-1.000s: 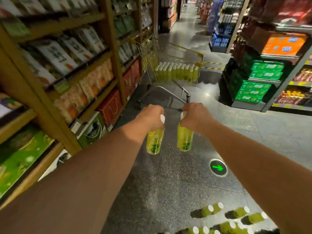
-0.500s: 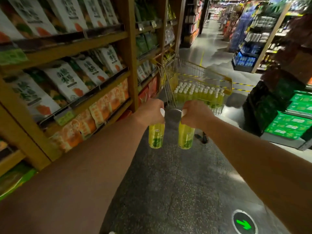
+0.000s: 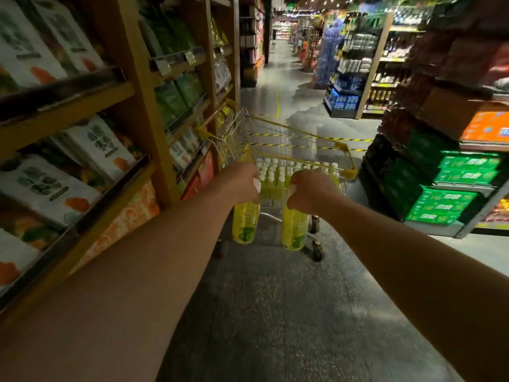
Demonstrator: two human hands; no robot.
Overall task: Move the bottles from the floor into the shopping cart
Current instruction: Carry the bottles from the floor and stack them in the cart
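Bottles hang upright, caps up: the left bottle (image 3: 246, 221) is gripped by the left hand (image 3: 242, 181), the right bottle (image 3: 294, 230) by the right hand (image 3: 309, 190), before the shopping cart (image 3: 297, 150). Yellow-green liquid and green labels are seen.

Two yellow-green bottles with white caps hang upright, side by side but apart. The left bottle (image 3: 246, 224) is gripped at its neck by the left hand (image 3: 242, 183), the right bottle (image 3: 294, 230) by the right hand (image 3: 311, 191). Just beyond stands the shopping cart (image 3: 349, 172) (wire, yellow-trimmed), holding rows of upright bottles (image 3: 275, 172).
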